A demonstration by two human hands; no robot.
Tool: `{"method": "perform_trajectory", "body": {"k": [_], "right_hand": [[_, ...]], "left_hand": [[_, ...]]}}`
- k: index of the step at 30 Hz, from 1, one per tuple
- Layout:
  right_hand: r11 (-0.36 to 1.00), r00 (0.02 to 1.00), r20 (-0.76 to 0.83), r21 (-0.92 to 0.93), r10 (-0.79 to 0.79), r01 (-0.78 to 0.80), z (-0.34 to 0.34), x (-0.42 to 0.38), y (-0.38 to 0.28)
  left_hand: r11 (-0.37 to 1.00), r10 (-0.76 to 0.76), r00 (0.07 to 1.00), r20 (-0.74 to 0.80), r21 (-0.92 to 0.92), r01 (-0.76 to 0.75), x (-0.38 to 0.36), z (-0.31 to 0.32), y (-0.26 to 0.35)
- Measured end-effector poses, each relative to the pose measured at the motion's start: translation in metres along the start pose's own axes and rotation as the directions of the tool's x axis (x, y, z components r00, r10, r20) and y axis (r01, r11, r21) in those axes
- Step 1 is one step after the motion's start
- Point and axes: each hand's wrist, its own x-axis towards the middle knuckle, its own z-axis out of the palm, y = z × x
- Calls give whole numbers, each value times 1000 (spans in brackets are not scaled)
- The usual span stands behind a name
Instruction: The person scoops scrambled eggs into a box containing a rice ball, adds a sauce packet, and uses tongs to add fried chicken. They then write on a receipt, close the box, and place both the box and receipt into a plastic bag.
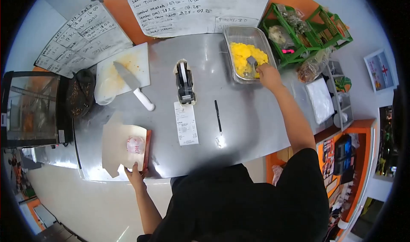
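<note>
Black shirt nearest, person standing at a metal table w/ both arms out. R hand is over at the clear tub, far right, fingers closed round the handle end of a grey scoop, its head down in yellow food. Stuff looks soft n moist, so I'd say the scoop goes thru easily, light load, bits may slide off if tipped. Best hold: high on the handle, clear of the food.

L hand is at the near edge of an open carton, front left, pinching its rim afaict. Prob. thin card: light, stiff at the folds, easy to crush or skid; hold it by a low corner, not the loose flap. Wrapped item w/ reddish print sits inside, contents can't tell.

Btwn the hands: receipt, pen, tape dispenser. Knife on white board back left, handle sticking past the board's edge, well apart from both hands
</note>
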Motion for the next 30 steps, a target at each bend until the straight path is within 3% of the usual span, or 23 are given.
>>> {"method": "perform_trajectory", "body": {"k": [2, 5, 8, 11, 14, 17, 19, 23, 26, 29, 30], "right_hand": [[978, 984, -24, 105, -177, 178, 2, -3, 23], [955, 970, 79, 211, -228, 207, -11, -10, 32], [958, 984, -58, 227, -167, 176, -5, -10, 31], [894, 977, -89, 396, -191, 211, 8, 1, 35], [842, 948, 17, 465, -317, 273, 8, 8, 55], [809, 940, 255, 586, -228, 37, -8, 10, 48], [725, 902, 418, 655, -112, -213, -6, 20, 48], [397, 693, 720, 646, -33, -652, -17, 38, 50], [179, 616, 788, 604, 17, -777, -12, 38, 56], [132, 685, 721, 673, 106, -728, -14, 30, 64], [253, 772, 608, 729, 186, -635, -10, 27, 66]], "left_hand": [[998, 46, 998, 51, -34, -45, -17, 14, -5], [994, 87, 990, 109, -71, -80, -16, 24, -17], [996, 80, 990, 119, -58, -73, -23, 26, -24], [996, 80, 992, 99, -34, -77, -30, 29, -30], [995, 90, 994, 58, -58, -86, -48, 36, -27], [986, 119, 993, -15, -117, -120, -51, 40, -36], [982, 105, 994, -37, -157, -110, -59, 46, -30], [976, 82, 997, -4, -202, -81, -73, 48, -24], [967, 97, 995, 21, -239, -89, -82, 47, -22], [963, 107, 994, 29, -253, -96, -97, 49, -13], [962, 112, 993, 29, -253, -101, -100, 50, -11]]}}
